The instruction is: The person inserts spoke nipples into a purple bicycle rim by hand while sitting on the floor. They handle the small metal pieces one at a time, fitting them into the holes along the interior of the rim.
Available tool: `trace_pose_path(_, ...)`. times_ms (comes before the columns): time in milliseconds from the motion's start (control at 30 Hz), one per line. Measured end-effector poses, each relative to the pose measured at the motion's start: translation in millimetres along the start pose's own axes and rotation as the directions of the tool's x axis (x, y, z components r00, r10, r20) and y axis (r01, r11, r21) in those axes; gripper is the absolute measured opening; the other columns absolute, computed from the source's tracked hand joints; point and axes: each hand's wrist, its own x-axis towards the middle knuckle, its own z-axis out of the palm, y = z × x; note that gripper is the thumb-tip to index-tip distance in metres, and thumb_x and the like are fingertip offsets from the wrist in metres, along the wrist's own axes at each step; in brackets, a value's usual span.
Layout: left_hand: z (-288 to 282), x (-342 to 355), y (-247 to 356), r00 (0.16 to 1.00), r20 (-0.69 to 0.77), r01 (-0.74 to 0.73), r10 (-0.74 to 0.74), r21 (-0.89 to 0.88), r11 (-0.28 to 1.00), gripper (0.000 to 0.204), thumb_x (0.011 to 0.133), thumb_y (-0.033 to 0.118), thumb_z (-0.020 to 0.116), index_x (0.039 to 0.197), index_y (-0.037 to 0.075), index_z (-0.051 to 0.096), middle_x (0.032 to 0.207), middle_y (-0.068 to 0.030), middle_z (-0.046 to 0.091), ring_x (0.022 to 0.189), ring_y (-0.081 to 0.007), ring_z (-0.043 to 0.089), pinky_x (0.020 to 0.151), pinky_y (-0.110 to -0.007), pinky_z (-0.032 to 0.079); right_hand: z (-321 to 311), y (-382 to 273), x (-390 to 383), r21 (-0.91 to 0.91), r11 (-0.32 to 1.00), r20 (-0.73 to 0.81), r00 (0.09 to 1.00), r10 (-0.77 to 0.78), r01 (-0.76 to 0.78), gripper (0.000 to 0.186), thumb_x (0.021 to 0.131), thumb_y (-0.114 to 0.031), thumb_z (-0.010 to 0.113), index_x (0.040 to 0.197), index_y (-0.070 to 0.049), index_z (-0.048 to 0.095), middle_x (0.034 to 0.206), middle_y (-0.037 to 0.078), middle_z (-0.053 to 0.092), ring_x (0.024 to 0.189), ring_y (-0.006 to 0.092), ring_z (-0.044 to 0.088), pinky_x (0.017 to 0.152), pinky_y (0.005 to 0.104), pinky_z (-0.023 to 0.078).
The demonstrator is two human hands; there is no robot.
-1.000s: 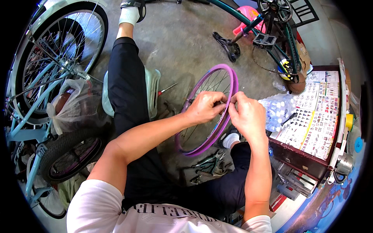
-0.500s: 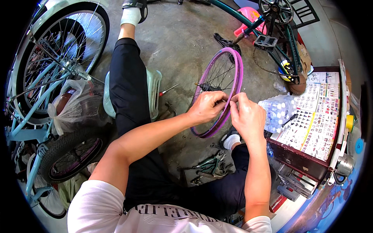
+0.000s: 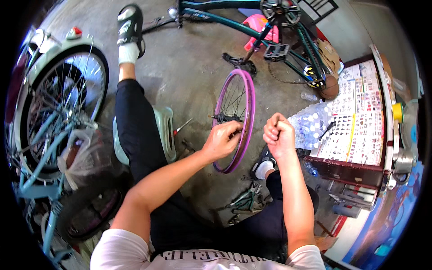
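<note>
A purple bicycle wheel (image 3: pixel 252 101) stands upright in front of me, with black spokes and a black hub (image 3: pixel 222 118). My left hand (image 3: pixel 222 140) is closed at the near part of its rim, fingers pinched against the rim's inner side by the spokes. Just right of the wheel, apart from it, my right hand (image 3: pixel 281 136) is raised with its fingers curled in and thumb pressed on them. Anything inside those curled fingers is hidden.
A screwdriver (image 3: pixel 183 126) lies beside a pale green plastic stool (image 3: pixel 166 135). Pliers-like tools (image 3: pixel 245 195) rest on the floor near my right leg. Ahead is a dark green bicycle frame (image 3: pixel 225 21); at right, bundled bottles (image 3: pixel 310 128) adjoin a chart-covered cabinet (image 3: pixel 360 117). A light blue bicycle (image 3: pixel 49 130) stands left.
My right hand has come away from the rim and curled closed. My left hand stays at the wheel. The whole view has shifted, so the surroundings appear further left.
</note>
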Motion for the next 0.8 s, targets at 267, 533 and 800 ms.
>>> trace_pose_path(267,-14.1,5.9,1.7,0.988,0.061,-0.145,0.139,0.109,0.983,0.016,0.086,-0.005,0.067,0.102,-0.002,0.068,0.096,-0.0160,0.071,0.080,-0.0343,0.071,0.070,-0.039,0.056,28.0,32.7,-6.6,-0.855,0.460,0.126,0.956,-0.264,0.240,0.035,0.101,-0.034,0.070,0.106,-0.001,0.061,0.062,0.002,0.050,0.057,0.0115,0.048,0.053,0.0333,0.036)
trace_pose_path(533,-26.4,25.6,11.5,0.989,-0.073,-0.115,0.125,0.120,0.986,0.018,0.088,-0.003,0.075,0.105,0.001,0.069,0.107,-0.0089,0.068,0.075,-0.0193,0.070,0.065,-0.031,0.056,39.7,32.8,-22.6,-0.925,0.316,0.117,0.949,-0.291,0.211,0.033,0.099,-0.032,0.071,0.100,-0.002,0.057,0.063,0.009,0.060,0.055,0.0212,0.056,0.056,0.0391,0.041)
trace_pose_path(800,-21.9,31.6,1.1,0.998,-0.065,-0.025,0.023,-0.016,1.000,0.017,0.090,-0.007,0.071,0.107,-0.002,0.069,0.110,-0.0098,0.069,0.080,-0.0163,0.071,0.067,-0.030,0.058,38.4,37.1,-19.8,-0.917,0.319,0.129,0.934,-0.332,0.240,0.032,0.100,-0.031,0.072,0.098,-0.002,0.058,0.061,0.008,0.059,0.052,0.0208,0.054,0.053,0.0384,0.040)
